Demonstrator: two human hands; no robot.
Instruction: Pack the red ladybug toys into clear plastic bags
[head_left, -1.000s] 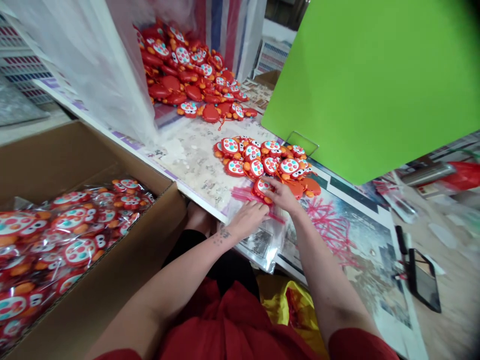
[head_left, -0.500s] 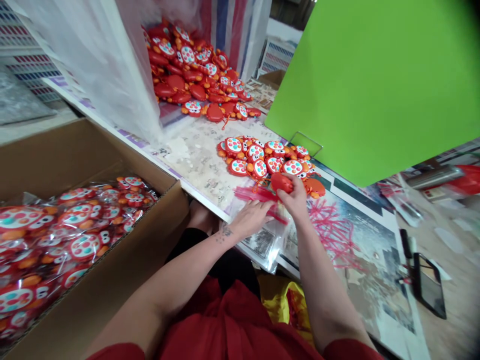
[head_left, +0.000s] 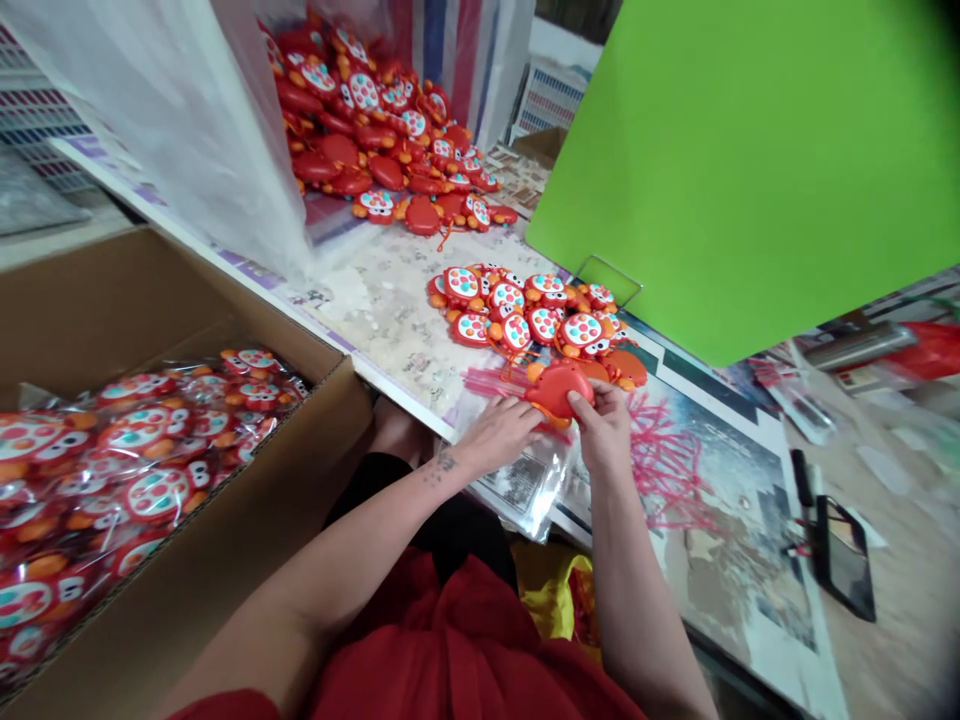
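Observation:
My right hand [head_left: 604,428] grips a red crab-shaped toy [head_left: 556,387] with its plain back up, held just above a stack of clear plastic bags with red strips [head_left: 525,470] at the table's front edge. My left hand [head_left: 499,433] rests flat on the bags, fingertips at the open end beside the toy. Just beyond lies a small heap of the same toys [head_left: 525,315], faces with coloured dots up.
A bigger pile of toys [head_left: 375,130] spills from a white sack at the back. A cardboard box [head_left: 247,520] at left holds bagged toys [head_left: 112,470]. A green board [head_left: 750,170] stands at right. A phone [head_left: 844,570] lies on the table's right side.
My right hand picked a toy off the small heap, turned it back-up and drew it toward me over the bags. My left hand stayed on the bags.

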